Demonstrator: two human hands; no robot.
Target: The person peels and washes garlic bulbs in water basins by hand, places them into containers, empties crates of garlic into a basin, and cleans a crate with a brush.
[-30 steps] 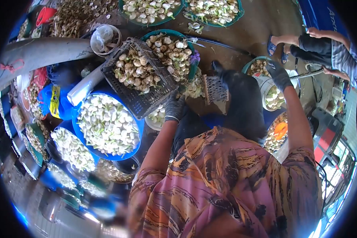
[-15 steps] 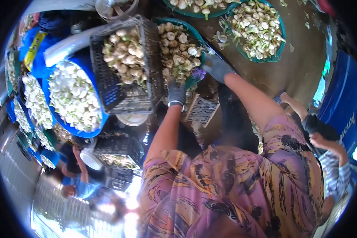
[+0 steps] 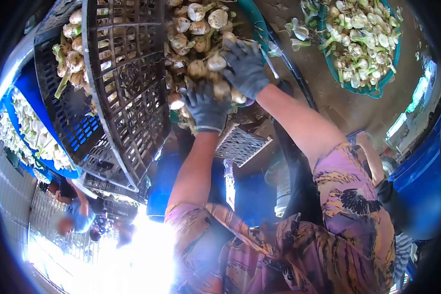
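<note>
My left hand (image 3: 207,105), in a grey glove, lies on garlic bulbs (image 3: 198,45) at the near side of a green basin (image 3: 256,22). Its fingers are spread and point away from me. My right hand (image 3: 246,68), gloved the same way, rests with fingers apart over the bulbs by the basin's right side. Neither hand shows a firm grip on a single bulb, though the undersides of the fingers are hidden. Left of the hands, a black plastic crate (image 3: 127,63) stands tilted against the basin, with more garlic bulbs (image 3: 75,61) inside.
A second green basin (image 3: 377,92) of garlic stands at the right, with loose peelings (image 3: 299,32) beside it. Blue basins (image 3: 66,169) of pale garlic line the left. A woven stool seat (image 3: 242,144) lies below my hands. Other people (image 3: 81,215) are at the lower left and right.
My right hand has moved left from the basin's edge onto the bulbs. My left hand stays on the garlic, fingers now spread. The view is closer, and the crate appears larger and more tilted.
</note>
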